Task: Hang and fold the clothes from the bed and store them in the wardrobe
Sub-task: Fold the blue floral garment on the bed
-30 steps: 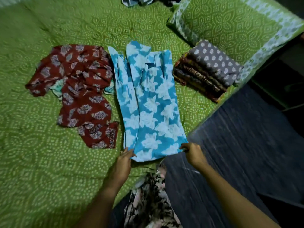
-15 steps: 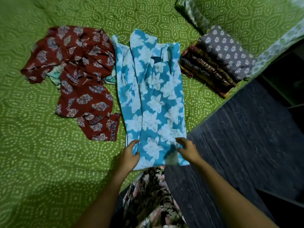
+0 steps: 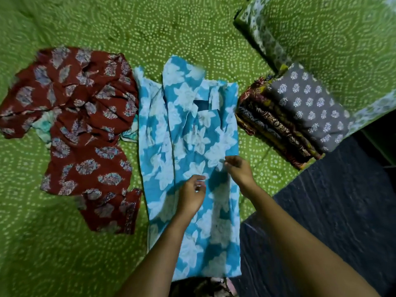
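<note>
A crumpled red printed garment lies spread at the left of the green bed cover, with a bit of pale cloth showing under it; it looks set aside there to wait its turn. Just beside it, touching along one edge, the blue garment lies flat and lengthwise, its sides already folded in to a narrow strip, which suits a crosswise fold next. The left hand sits over the middle of that strip with its fingers half curled; motion blur hides whether it has hold of the cloth. The right hand, near the strip's right edge, has thumb and fingers drawn together and seems to pinch a small peak of the blue cloth, likely to lift or mark the fold line. Further right a stack of folded clothes stands near the bed's edge, handy for carrying to the wardrobe, against a green pillow. Dark floor shows beyond
</note>
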Motion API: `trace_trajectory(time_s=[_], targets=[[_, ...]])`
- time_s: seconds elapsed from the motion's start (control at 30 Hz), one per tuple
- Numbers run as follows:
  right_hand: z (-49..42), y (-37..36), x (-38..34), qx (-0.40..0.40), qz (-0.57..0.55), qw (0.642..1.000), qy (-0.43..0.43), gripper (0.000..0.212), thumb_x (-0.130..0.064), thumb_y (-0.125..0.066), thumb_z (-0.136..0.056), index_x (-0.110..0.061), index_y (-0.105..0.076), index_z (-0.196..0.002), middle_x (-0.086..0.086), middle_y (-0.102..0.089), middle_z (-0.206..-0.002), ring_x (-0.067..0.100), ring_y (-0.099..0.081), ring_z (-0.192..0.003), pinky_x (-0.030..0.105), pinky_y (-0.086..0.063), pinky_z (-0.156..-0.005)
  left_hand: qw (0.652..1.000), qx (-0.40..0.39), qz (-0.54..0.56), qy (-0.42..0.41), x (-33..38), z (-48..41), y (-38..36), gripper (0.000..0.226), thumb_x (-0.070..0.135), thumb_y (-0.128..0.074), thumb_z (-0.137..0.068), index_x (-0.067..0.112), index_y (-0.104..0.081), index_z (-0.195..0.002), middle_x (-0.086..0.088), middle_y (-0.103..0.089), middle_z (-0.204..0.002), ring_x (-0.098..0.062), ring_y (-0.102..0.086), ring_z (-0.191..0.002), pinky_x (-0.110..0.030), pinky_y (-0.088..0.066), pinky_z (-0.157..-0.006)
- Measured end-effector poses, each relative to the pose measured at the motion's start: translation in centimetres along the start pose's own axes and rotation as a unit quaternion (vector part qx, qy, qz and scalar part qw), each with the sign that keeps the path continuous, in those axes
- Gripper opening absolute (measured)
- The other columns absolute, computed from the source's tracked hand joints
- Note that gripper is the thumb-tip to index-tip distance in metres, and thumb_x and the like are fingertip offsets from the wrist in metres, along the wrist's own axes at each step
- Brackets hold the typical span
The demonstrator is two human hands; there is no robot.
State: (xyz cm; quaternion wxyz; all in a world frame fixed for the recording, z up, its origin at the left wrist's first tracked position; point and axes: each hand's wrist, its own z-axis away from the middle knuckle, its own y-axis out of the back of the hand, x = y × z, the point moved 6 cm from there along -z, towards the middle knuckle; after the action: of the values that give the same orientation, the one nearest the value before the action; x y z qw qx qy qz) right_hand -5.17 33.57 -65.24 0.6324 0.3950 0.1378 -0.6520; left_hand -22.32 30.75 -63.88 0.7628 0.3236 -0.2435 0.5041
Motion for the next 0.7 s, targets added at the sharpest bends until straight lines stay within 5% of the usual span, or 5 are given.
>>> trace_trajectory(time_s=[0.17,0.37,0.53,0.6,0.7], targets=[[-6.9,0.3,-3.0,0.0,0.037,0.999,0.013,0.023,-0.002,-0.061,-0.088,-0.003,-0.061,-0.11,0.008,-0.063,-0.104,0.018,-0.057,-0.096,0.034,-0.047,-0.09,0.998,0.033,-0.049,0.019,2.2,-4.8,-3.8,0.023,0.011,-0.065,-0.084,0.007,-0.063,-0.107,-0.01,-0.065,-0.106,-0.026,-0.062,-0.096,-0.03,-0.046,-0.083],[-11.1,-1.9,-5.2,-0.05,0.011,0.999,0.01,0.034,-0.012,-0.076,-0.078,-0.007,-0.056,-0.106,-0.001,-0.053,-0.076,0.012,-0.051,-0.069,0.023,-0.045,-0.06,0.966,0.111,-0.226,0.052,4.3,-7.3,-4.4,0.038,0.042,-0.072,-0.075,0.011,-0.059,-0.093,-0.008,-0.065,-0.095,-0.029,-0.061,-0.09,-0.028,-0.039,-0.064],[-12.3,-2.2,-5.0,0.0,0.168,0.981,0.101,0.031,-0.029,-0.08,-0.073,-0.016,-0.053,-0.082,0.009,-0.057,-0.075,0.023,-0.053,-0.075,0.027,-0.035,-0.061,0.956,0.061,-0.281,0.06,4.6,-9.1,-5.6,0.022,0.029,-0.065,-0.08,0.01,-0.055,-0.082,-0.013,-0.064,-0.096,-0.032,-0.061,-0.09,-0.031,-0.04,-0.064],[-12.1,-2.1,-5.3,0.006,0.171,0.976,0.134,0.027,-0.027,-0.076,-0.077,-0.018,-0.051,-0.07,0.014,-0.054,-0.078,0.022,-0.049,-0.079,0.025,-0.029,-0.063,0.959,0.062,-0.273,0.037,4.9,-9.2,-5.6,0.022,0.025,-0.064,-0.078,0.011,-0.048,-0.073,-0.013,-0.063,-0.087,-0.034,-0.06,-0.084,-0.03,-0.034,-0.059],[-10.2,-0.7,-7.2,0.044,0.07,0.974,0.213,0.013,-0.014,-0.071,-0.082,-0.005,-0.062,-0.079,0.012,-0.05,-0.083,0.01,-0.044,-0.077,0.019,-0.035,-0.066,0.956,0.094,-0.26,-0.1,6.5,-8.1,-5.8,0.024,0.021,-0.058,-0.071,0.015,-0.036,-0.063,-0.01,-0.055,-0.064,-0.031,-0.055,-0.06,-0.027,-0.026,-0.051]])
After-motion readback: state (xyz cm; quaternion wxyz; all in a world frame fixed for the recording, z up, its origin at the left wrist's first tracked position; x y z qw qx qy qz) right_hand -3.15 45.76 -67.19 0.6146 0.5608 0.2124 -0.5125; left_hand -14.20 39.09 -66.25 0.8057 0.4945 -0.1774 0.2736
